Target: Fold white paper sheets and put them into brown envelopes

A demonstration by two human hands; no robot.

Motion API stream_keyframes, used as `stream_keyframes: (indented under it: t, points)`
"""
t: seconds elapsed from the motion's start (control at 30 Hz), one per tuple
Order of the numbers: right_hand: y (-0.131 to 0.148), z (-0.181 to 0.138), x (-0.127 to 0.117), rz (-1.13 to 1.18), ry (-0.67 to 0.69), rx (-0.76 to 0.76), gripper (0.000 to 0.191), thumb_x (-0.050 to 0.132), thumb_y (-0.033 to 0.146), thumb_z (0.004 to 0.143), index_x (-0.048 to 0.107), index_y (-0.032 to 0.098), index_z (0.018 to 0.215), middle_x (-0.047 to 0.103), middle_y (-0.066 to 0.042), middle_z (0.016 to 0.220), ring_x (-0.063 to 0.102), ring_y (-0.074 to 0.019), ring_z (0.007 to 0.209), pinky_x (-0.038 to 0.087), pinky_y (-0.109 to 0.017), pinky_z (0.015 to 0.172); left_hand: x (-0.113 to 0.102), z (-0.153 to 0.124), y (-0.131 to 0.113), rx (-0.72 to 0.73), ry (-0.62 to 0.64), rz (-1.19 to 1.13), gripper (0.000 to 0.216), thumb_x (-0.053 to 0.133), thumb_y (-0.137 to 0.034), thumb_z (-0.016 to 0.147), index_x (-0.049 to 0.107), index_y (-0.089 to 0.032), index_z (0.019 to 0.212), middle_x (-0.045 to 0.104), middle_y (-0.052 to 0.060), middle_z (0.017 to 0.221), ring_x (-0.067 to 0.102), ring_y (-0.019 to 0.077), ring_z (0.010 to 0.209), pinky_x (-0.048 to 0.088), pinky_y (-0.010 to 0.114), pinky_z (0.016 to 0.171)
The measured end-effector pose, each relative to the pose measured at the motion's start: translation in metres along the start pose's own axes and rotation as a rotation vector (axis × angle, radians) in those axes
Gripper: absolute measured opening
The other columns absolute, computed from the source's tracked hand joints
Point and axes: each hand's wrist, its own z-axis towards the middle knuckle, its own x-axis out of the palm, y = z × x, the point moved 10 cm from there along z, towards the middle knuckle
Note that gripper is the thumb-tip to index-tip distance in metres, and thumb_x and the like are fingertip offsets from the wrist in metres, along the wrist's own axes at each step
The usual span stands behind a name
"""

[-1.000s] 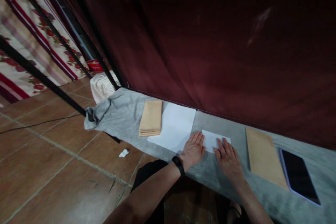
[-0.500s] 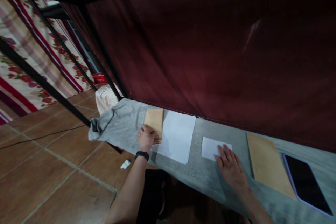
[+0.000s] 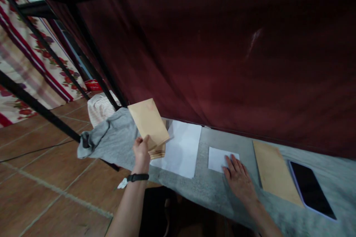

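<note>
Left hand (image 3: pixel 141 152): grip closed on the lower corner of one brown envelope (image 3: pixel 148 123), thumb on the near face, fingers behind. The env. is up in the air & tilted, just above the stack of envelopes (image 3: pixel 158 152). Right hand (image 3: pixel 239 179): no grip, lies flat & open, fingertips on the near edge of the small folded paper (image 3: pixel 219 157), pressing it onto the table (image 3: pixel 205 187).

To do this lift well, imo:
- Pinch the top env. only, and feel w/ the thumb that a 2nd one isn't riding along.
- Hold nearer the mid of the short edge so it doesn't flop.
- Raise it straight off, so the stack isn't dragged onto the white sheet (image 3: pixel 180 148) just beside it.
- Right palm light but steady, so the folded paper doesn't slide.

Further right, well apart: a large brown envelope (image 3: pixel 274 172) w/ a phone (image 3: pixel 310 189) just beside it. Grey cloth covers the table, w/ a dark red curtain (image 3: pixel 222 63) behind.
</note>
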Motion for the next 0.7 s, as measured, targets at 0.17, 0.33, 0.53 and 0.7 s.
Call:
stream_keyframes:
  t: [0.17,0.33,0.53,0.7]
  points:
    - [-0.001,0.008,-0.006,0.024,0.022,0.046,0.053,0.034,0.04,0.101,0.05,0.014,0.145,0.044,-0.015,0.155,0.042,-0.0303,0.142,0.028,-0.052,0.118,0.083,-0.059,0.046,-0.272,0.369,-0.157,0.032,0.085,-0.017,0.059,0.053,-0.016,0.059,0.057,-0.003,0.053,0.052,0.008,0.045,0.039,0.019,0.044]
    - [-0.013,0.025,-0.023,0.474,0.017,0.264,0.053,0.039,0.049,0.099,0.059,0.017,0.136,0.053,-0.016,0.148,0.044,-0.0297,0.141,0.033,-0.052,0.118,0.15,-0.145,0.082,-0.443,0.634,-0.251,0.036,0.093,-0.02,0.052,0.058,-0.014,0.06,0.061,-0.002,0.055,0.054,0.0063,0.047,0.041,0.018,0.046]
    - [0.014,0.04,-0.019,1.591,0.148,0.461,0.059,0.069,0.064,0.078,0.069,0.022,0.119,0.073,-0.009,0.12,0.07,-0.0279,0.106,0.053,-0.045,0.097,0.18,-0.2,0.099,-0.564,0.787,-0.291,0.037,0.096,-0.021,0.045,0.063,-0.015,0.062,0.066,-0.002,0.06,0.06,0.0077,0.054,0.046,0.018,0.055]
    - [0.014,0.037,-0.016,1.751,0.175,0.591,0.046,0.08,0.053,0.066,0.074,0.019,0.096,0.079,-0.005,0.088,0.074,-0.0249,0.079,0.057,-0.036,0.071,0.187,-0.217,0.099,-0.607,0.886,-0.246,0.034,0.095,-0.022,0.048,0.065,-0.015,0.061,0.067,-0.001,0.06,0.06,0.0086,0.054,0.047,0.019,0.056]
